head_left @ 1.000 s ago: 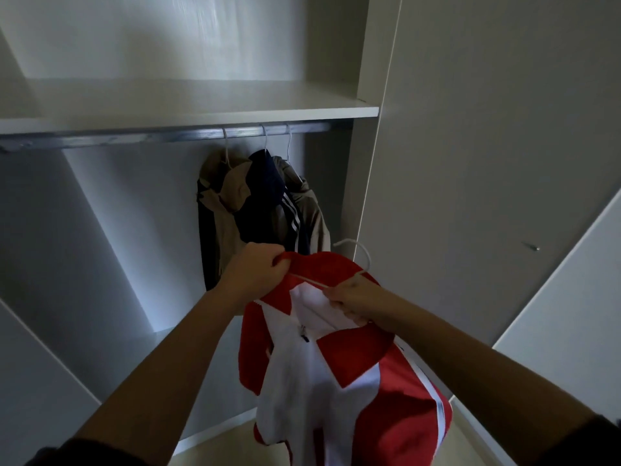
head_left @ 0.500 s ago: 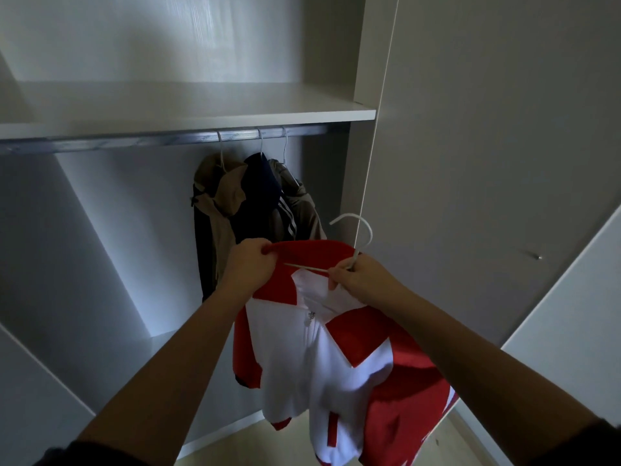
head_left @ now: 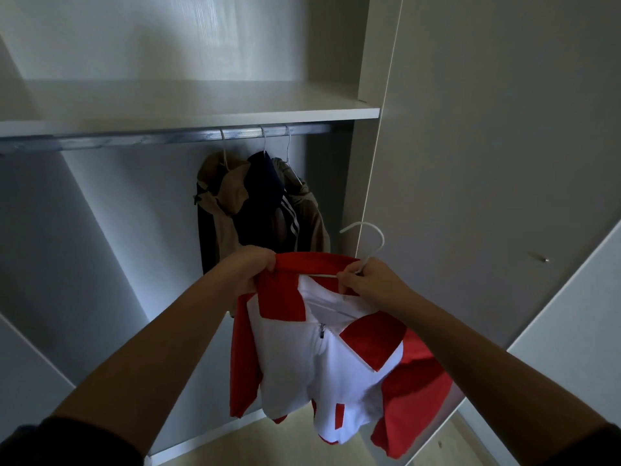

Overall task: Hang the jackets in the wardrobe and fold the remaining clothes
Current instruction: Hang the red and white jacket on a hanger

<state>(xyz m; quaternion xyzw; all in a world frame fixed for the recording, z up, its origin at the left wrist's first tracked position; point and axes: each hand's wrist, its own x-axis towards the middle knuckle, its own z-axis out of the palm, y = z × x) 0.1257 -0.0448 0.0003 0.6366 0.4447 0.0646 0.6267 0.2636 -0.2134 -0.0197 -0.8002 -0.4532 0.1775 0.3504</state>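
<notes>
The left hand [head_left: 250,272] grips the collar of the red-and-white jacket [head_left: 312,364] and the right hand [head_left: 371,285] pinches the white hanger [head_left: 381,238] at its neck, so the hook stands free for the rail [head_left: 134,140].

Your red-and-white zip-front jacket [head_left: 322,364] hangs in the air before the open white wardrobe [head_left: 201,105].
It faces you, zipped partway, with the body and sleeves drooping and the red collar stretched level between your left hand [head_left: 250,267], gripping its left end, and your right hand [head_left: 366,280], which pinches the neck of the thin white hanger [head_left: 381,239]. The hanger's hook points up, clear of the metal rail [head_left: 134,141]. On that rail three jackets hang bunched together: a tan hooded one [head_left: 232,203], a navy one with white stripes [head_left: 262,210], and what looks like an olive one [head_left: 312,216].
</notes>
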